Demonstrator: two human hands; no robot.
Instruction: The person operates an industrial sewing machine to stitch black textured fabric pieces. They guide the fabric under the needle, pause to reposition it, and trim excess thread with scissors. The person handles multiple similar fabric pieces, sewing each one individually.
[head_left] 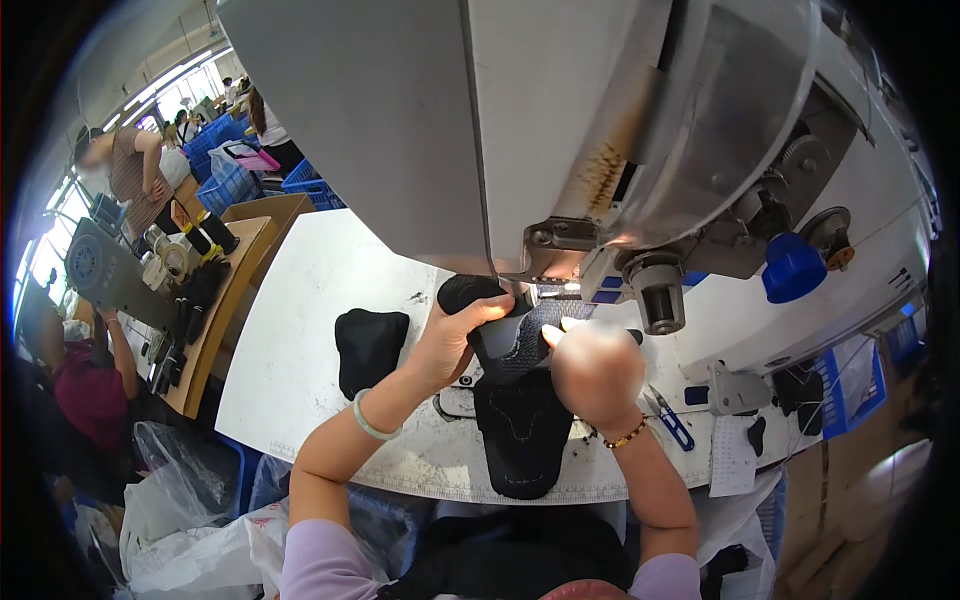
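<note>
My left hand (447, 343), a pale bangle at its wrist, grips a black and grey mesh fabric piece (512, 350) with the thumb on top. The piece sits beneath the needle area of a large grey sewing machine (370, 130). On its other side my right hand (600, 375), wearing a beaded bracelet, holds the mesh edge between thumb and fingers; part of this hand is blurred. A black padded piece with pale stitching (520, 440) lies nearer me, below the held one. To the left rests another black padded piece (370, 350).
Blue-handled thread snips (672, 420) and a paper sheet (734, 458) lie to the right on the white table (275, 365). A blue crate (862, 385) stands beyond. At left, a person in maroon (90, 390) sits by another machine (110, 270); plastic bags (175, 490) hang below.
</note>
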